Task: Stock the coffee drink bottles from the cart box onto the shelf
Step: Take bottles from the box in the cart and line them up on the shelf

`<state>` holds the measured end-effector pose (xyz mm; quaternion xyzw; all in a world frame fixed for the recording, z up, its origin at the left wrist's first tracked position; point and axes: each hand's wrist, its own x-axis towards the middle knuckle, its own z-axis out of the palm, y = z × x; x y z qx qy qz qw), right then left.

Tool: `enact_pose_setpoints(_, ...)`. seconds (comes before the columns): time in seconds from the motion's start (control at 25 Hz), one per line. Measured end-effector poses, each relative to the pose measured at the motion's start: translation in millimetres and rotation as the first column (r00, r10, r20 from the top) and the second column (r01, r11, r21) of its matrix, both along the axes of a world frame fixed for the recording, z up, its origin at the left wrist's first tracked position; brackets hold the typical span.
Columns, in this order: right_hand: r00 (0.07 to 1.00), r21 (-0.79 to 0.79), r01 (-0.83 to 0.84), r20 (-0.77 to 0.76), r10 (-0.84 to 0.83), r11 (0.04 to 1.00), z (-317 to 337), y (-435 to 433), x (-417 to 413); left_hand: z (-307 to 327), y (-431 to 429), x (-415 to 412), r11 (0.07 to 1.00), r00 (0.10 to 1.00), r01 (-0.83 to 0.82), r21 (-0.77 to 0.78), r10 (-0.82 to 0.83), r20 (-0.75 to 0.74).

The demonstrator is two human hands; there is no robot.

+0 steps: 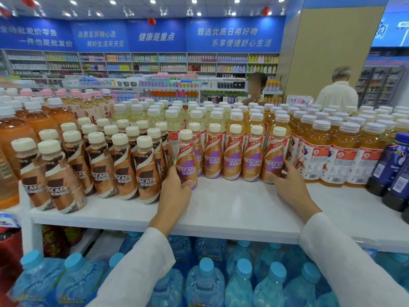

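A row of Nescafe coffee bottles with purple labels stands upright on the white shelf (232, 209). My left hand (176, 191) is wrapped around the base of the leftmost purple-label bottle (187, 160), which stands a little in front of the row. At the row's right end, the fingers of my right hand (287, 185) grip the lower part of the rightmost purple-label bottle (273, 160). Several brown-label Nescafe bottles (124, 169) fill the shelf to the left. The cart box is out of view.
Orange tea bottles (340, 156) stand right of the coffee row, dark blue bottles (396, 169) at the far right, pale drinks behind. Large blue water bottles (205, 282) fill the shelf below. Two people stand behind the display at the back right.
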<state>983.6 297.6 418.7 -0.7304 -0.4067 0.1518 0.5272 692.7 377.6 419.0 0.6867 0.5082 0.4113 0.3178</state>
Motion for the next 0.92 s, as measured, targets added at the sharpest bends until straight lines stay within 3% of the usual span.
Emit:
enact_pose_setpoints(0.32,1.0,0.038,-0.016,-0.019,0.016,0.999,0.1,-3.5,-1.5,-4.1,8.8,2.0,1.0,0.999,0.004,0.01,-0.004,0.053)
enact_pose_setpoints(0.92,1.0,0.023,0.021,-0.01,-0.021,1.0,1.4,-3.3,-4.1,-11.5,18.6,4.9,1.0,1.0,-0.01,0.029,0.01,0.014)
